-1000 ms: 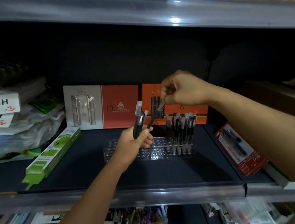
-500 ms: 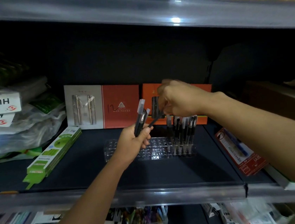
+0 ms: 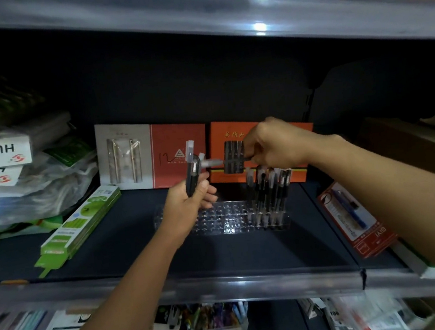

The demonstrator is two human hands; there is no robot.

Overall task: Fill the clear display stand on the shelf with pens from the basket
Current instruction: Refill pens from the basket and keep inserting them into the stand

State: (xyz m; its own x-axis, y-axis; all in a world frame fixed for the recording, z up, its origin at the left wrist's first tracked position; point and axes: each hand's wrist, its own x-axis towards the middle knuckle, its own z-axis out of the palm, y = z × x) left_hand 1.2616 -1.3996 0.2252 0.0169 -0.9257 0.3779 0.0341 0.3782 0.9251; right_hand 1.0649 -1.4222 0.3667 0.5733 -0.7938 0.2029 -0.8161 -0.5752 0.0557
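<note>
Low on the dark shelf, the clear display stand waits directly beneath the right hand, whose grip pinches a pen lying sideways, while the left hand clasps spare pens upright.

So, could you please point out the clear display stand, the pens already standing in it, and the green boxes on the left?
clear display stand (image 3: 225, 218): head view, its empty sockets.
pens in the stand (image 3: 269, 192): head view, black grips.
green boxes (image 3: 81, 221): head view, the top face.
</note>
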